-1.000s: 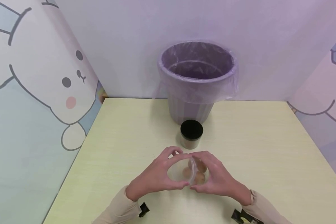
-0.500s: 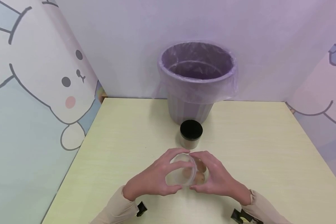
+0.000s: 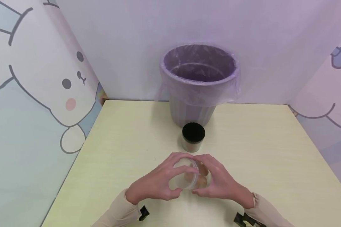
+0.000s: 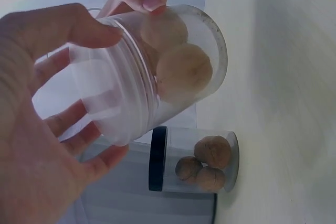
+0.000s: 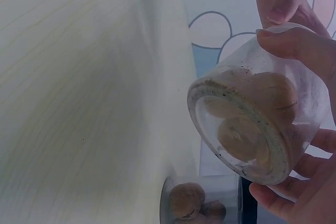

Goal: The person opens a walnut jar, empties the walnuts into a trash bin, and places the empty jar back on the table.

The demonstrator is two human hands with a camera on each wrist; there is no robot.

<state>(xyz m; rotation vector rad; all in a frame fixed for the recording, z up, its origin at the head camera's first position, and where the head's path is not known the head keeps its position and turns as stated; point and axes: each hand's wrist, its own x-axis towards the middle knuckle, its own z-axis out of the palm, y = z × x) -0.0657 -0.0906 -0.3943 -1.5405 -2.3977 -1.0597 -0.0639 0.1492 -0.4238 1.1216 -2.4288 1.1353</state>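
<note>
Above the table, a clear plastic jar [image 4: 170,111] lies tilted on its side between the two hands, with several round brown balls [image 4: 185,71] inside. My left hand [image 3: 159,179] curls its fingers and thumb round the translucent screw lid [image 4: 113,90], which sits on the jar's mouth. Around the jar's body, near the lid, my right hand [image 3: 222,179] holds with thumb and fingers; its palm is near the base [image 5: 207,85]. Just beyond the hands, a second clear jar [image 4: 178,177] with a black lid [image 3: 193,131] stands upright on the table, containing several brown balls.
A bin [image 3: 184,112] with a purple liner bag stands at the back of the pale wooden table [image 3: 125,135], right behind the black-lidded jar. Walls with cartoon prints [image 3: 74,82] flank the table left and right, and a plain wall closes the back.
My left hand has turned round the lid: its thumb has moved off the near rim toward the left, and its fingers have spread further over the lid. My right hand has kept its hold.
</note>
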